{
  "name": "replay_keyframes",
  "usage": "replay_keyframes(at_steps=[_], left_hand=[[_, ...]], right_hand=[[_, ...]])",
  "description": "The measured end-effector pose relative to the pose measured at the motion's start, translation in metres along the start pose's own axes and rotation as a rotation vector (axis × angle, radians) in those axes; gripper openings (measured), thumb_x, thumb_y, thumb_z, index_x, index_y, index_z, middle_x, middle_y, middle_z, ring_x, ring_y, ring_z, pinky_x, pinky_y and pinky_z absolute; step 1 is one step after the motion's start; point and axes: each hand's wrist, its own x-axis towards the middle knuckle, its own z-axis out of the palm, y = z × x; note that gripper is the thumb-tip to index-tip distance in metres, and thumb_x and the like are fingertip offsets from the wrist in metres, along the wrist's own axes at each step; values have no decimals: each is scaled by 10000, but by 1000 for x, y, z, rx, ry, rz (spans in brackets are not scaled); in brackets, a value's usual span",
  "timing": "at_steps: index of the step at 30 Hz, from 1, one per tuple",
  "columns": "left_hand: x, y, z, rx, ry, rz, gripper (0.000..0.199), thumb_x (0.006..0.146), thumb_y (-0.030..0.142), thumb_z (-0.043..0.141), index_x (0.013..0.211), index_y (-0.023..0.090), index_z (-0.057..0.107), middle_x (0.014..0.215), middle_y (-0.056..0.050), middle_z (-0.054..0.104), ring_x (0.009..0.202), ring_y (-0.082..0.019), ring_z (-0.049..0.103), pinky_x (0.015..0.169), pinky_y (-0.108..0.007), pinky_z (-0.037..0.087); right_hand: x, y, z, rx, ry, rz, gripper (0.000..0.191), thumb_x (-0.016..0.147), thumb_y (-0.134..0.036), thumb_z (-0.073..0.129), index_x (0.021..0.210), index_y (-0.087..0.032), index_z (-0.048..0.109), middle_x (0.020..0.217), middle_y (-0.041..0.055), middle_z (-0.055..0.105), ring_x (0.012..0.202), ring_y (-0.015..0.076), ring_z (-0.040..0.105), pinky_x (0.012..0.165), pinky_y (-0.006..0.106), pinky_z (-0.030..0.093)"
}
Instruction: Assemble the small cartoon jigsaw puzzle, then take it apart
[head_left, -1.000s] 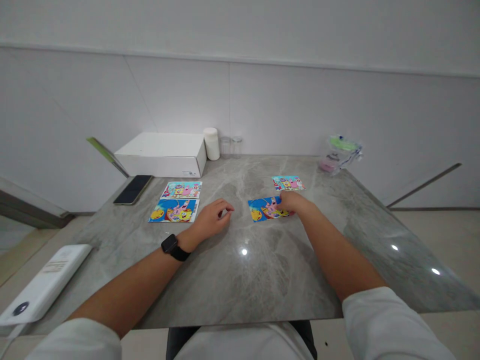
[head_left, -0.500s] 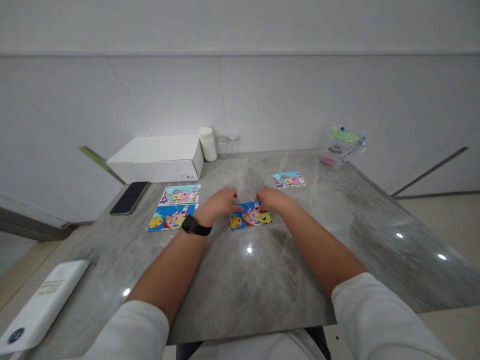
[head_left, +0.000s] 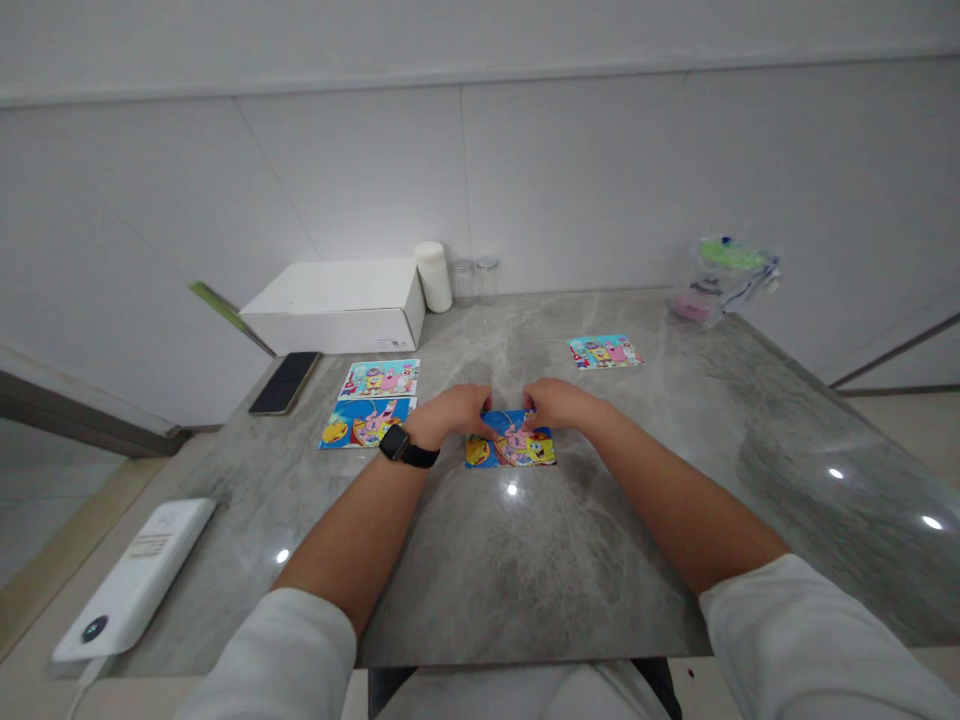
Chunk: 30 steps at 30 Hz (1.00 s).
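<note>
A blue cartoon card (head_left: 516,452) lies on the grey marbled table in front of me. My left hand (head_left: 463,408) holds its upper left part, thumb over the picture and fingers curled at the far edge. At the upper right corner, my right hand (head_left: 556,403) pinches the same card; its fingertips are partly hidden. Left of my hands, another blue cartoon card (head_left: 360,424) lies just below a light-blue cartoon card (head_left: 381,378), partly behind my watch wrist. A second light-blue card (head_left: 604,352) rests farther back on the right.
A white box (head_left: 330,305), a white bottle (head_left: 433,278) and clear jars (head_left: 486,278) stand along the wall. A phone (head_left: 286,384) and a white power bank (head_left: 142,575) lie on the left. A clear plastic bag (head_left: 720,285) sits at the back right.
The held card has come slightly toward me and turned straighter, with both hands on it. My view has shifted a little; the other cards stay where they were.
</note>
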Motion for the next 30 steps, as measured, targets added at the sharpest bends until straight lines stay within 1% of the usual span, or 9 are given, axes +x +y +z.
replay_keyframes(at_steps=[5,7,9,14,19,22,26,28,30], left_hand=[[-1,3,-4,14,18,17,257,769,354,834,964,201,768,997,-83,765,884,-262,675,743,-321,475],[-1,5,-6,4,26,18,169,807,293,794,944,199,769,984,-78,764,868,-248,671,741,-317,470],[-2,6,-9,-23,5,11,137,830,261,763,953,199,770,951,-64,765,834,-231,664,727,-310,461],[-4,6,-14,-46,-33,-7,183,836,234,737,1014,203,768,946,-41,772,824,-214,665,720,-297,450],[-3,-1,-15,-169,-60,56,214,838,244,734,1048,216,760,978,-24,782,841,-193,685,704,-266,452],[0,-4,-12,-227,-83,70,261,846,307,731,1090,218,760,974,-24,783,844,-197,695,698,-268,462],[5,-3,-4,-216,-62,20,412,851,458,737,1186,217,739,936,-27,774,798,-201,689,689,-279,460],[7,-1,-1,-212,-64,45,408,859,495,723,1163,223,749,915,-23,767,777,-194,678,671,-279,445],[8,0,1,-218,-77,84,348,848,479,727,1078,221,769,883,-18,759,764,-189,667,653,-277,432]], right_hand=[[3,2,1,51,-2,-1,161,828,-319,837,936,-201,816,982,96,818,922,252,743,719,284,474],[3,4,-2,78,-2,-15,118,837,-295,825,906,-199,812,958,85,821,888,239,738,697,282,456],[2,7,-5,95,4,-28,95,856,-277,799,906,-197,812,961,81,823,881,232,734,695,279,449],[-1,15,-12,209,-42,-93,132,883,-241,732,978,-193,808,937,51,816,857,198,724,703,251,463],[0,27,-14,405,-118,-194,186,874,-270,712,1010,-173,795,919,37,804,837,185,704,722,246,497],[2,31,-12,476,-169,-202,206,869,-299,719,1014,-172,792,896,30,798,803,175,691,699,240,501],[5,34,-10,508,-164,-200,202,829,-301,759,990,-185,793,897,24,793,800,171,686,693,235,497],[6,36,-10,548,-170,-214,218,823,-314,766,998,-187,793,892,21,790,795,169,684,694,237,499],[7,39,-10,601,-164,-216,246,818,-329,771,1017,-186,790,879,15,785,785,166,680,696,240,502]])
